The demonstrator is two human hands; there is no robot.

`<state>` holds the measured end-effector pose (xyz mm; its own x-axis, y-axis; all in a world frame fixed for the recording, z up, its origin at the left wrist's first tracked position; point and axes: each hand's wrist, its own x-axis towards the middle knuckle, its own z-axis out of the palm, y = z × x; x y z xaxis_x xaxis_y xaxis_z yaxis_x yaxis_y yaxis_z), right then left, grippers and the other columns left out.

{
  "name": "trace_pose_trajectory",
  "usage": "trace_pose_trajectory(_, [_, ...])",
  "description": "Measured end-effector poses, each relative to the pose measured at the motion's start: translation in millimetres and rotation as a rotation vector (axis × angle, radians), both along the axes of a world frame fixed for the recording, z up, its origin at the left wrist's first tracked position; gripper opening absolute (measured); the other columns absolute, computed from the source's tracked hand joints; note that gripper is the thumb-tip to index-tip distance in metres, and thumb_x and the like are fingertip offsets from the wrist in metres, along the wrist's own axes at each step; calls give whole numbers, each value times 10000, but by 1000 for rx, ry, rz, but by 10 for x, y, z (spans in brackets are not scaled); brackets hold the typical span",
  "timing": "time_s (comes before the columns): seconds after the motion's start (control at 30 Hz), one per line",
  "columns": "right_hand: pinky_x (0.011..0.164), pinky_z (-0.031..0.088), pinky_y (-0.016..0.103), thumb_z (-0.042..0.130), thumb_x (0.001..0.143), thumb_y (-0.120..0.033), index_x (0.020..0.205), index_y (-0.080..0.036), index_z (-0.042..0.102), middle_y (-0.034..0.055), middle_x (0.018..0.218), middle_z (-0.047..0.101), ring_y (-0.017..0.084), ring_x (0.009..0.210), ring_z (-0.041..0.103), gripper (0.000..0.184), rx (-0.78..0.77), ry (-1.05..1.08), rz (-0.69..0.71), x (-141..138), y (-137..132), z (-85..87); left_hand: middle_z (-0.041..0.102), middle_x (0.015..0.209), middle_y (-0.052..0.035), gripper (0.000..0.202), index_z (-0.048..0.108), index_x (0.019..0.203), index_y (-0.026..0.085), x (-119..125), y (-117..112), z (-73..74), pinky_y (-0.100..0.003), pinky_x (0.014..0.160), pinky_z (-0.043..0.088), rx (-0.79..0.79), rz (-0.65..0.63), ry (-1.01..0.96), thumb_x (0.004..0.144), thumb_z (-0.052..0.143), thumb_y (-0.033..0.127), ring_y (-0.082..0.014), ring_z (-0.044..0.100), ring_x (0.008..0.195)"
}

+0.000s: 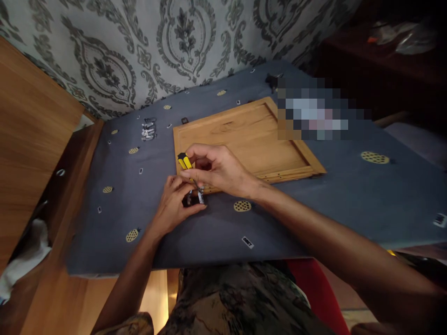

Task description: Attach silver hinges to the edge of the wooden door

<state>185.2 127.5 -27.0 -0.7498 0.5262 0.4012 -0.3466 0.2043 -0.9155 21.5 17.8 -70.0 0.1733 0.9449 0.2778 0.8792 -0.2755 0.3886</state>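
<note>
My right hand [226,172] is closed around a screwdriver [185,161] with a yellow and black handle. Its shaft slants down to a shiny metal hinge [200,195] at the near left corner of a wooden cabinet door [237,139]. The fingers of my left hand [171,202] grip that hinge against the door's near edge. Whether the screwdriver tip sits in a screw is hidden by my fingers. The door lies flat, its recessed panel facing up, with small dark holes along the near edge.
Several metal hinges [149,130] lie in a group at the left on the blue patterned cloth [209,237]. A small dark piece [185,120] rests behind the door, and a black object [272,81] farther back. A pixelated patch covers the right. Wooden furniture [31,130] borders the left.
</note>
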Motion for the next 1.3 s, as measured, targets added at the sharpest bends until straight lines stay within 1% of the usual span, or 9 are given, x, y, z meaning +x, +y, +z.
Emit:
trace_pose_trajectory(0.1, [451, 306, 201, 709, 838, -278, 829, -218, 477, -101, 592, 444, 68, 506, 420, 240, -10, 19, -77, -16, -11, -24, 628, 1115, -68, 342, 710, 1011, 222, -3, -4, -5, -512, 997, 487, -12, 11, 0, 782, 848, 435, -300, 525, 1117])
trace_pose_trajectory(0.23, [468, 285, 196, 726, 825, -247, 807, -222, 454, -108, 618, 397, 49, 521, 356, 273, 32, 55, -157, -43, -55, -29, 628, 1113, -65, 326, 712, 990, 222, -7, -13, -38, -500, 976, 499, -10, 28, -1, 781, 851, 430, -295, 536, 1090])
trace_pose_trajectory(0.4, [485, 321, 203, 697, 864, -256, 833, -213, 485, -94, 640, 437, 53, 543, 404, 219, 79, 72, -170, -19, -121, -4, 630, 1120, -70, 342, 705, 1022, 219, -11, -14, -49, -485, 956, 498, -23, 19, -10, 787, 848, 423, -300, 531, 1094])
trace_pose_trajectory(0.5, [476, 330, 207, 709, 874, -305, 836, -220, 490, -83, 658, 462, 60, 540, 420, 238, 86, 74, -284, 13, -125, 17, 635, 1112, -68, 346, 699, 1002, 212, -15, -10, -31, -475, 949, 492, -27, 13, -9, 789, 842, 444, -286, 528, 1068])
trace_pose_trajectory(0.6, [454, 309, 210, 714, 874, -307, 809, -234, 455, -87, 648, 438, 62, 514, 403, 277, 89, 75, -357, 30, -101, 20, 639, 1073, -56, 374, 696, 1055, 221, -21, -9, -20, -466, 934, 484, -15, -3, -1, 796, 839, 448, -264, 533, 1018])
trace_pose_trajectory(0.77, [465, 297, 219, 687, 886, -270, 810, -239, 434, -101, 618, 406, 63, 501, 373, 266, 131, 74, -349, 16, -76, -18, 643, 1086, -53, 367, 695, 1067, 228, -24, -12, -20, -459, 935, 472, -5, -15, -13, 804, 836, 442, -261, 526, 1032])
trace_pose_trajectory(0.9, [480, 297, 225, 688, 888, -291, 804, -238, 435, -99, 618, 403, 67, 520, 374, 272, 156, 67, -361, 5, -81, -43, 647, 1092, -51, 367, 695, 1069, 226, -22, -9, -18, -459, 940, 469, -4, -21, -12, 803, 838, 435, -260, 526, 1035])
trace_pose_trajectory(1.1, [474, 291, 234, 674, 892, -329, 804, -242, 440, -92, 627, 400, 68, 515, 378, 265, 140, 24, -356, 4, -84, -55, 647, 1090, -58, 364, 694, 1070, 219, -17, -10, -21, -468, 945, 472, -6, -10, -20, 810, 830, 433, -264, 528, 1043])
trace_pose_trajectory(1.3, [513, 330, 240, 680, 888, -349, 809, -231, 474, -84, 639, 432, 76, 549, 402, 250, 185, -8, -366, 16, -87, -51, 642, 1101, -61, 355, 699, 1073, 228, -12, -12, -16, -497, 971, 465, -34, 1, -34, 816, 819, 443, -274, 527, 1062])
